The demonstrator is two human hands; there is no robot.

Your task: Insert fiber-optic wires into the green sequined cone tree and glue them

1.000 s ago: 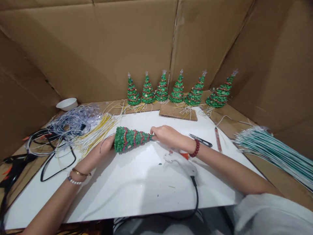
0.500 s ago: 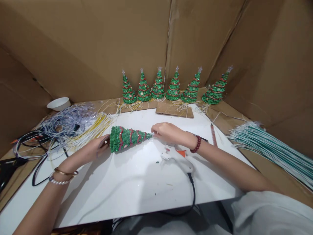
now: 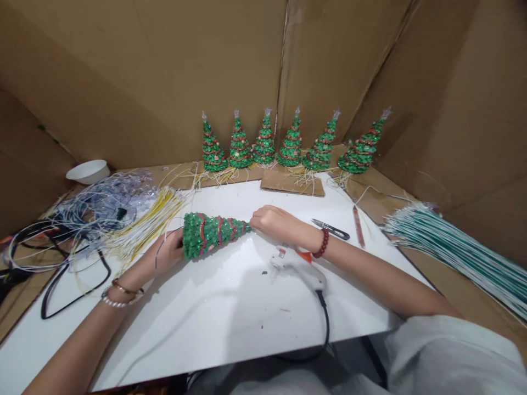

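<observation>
**Left hand [image 3: 164,253] and right hand [image 3: 275,224] clamp opposite ends of a green sequined cone tree [image 3: 214,236], held sideways above the white counter [image 3: 214,334].**
From the tree, a white hot glue gun [image 3: 298,271] lies at 4 o'clock, black-handled thread snips [image 3: 331,229] at 3 o'clock, and six sequined trees [image 3: 263,145] stand in a row at 12 o'clock.

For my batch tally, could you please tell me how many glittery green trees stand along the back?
6 trees, in one row against the cardboard wall, behind the white board; none looks hidden.
</observation>
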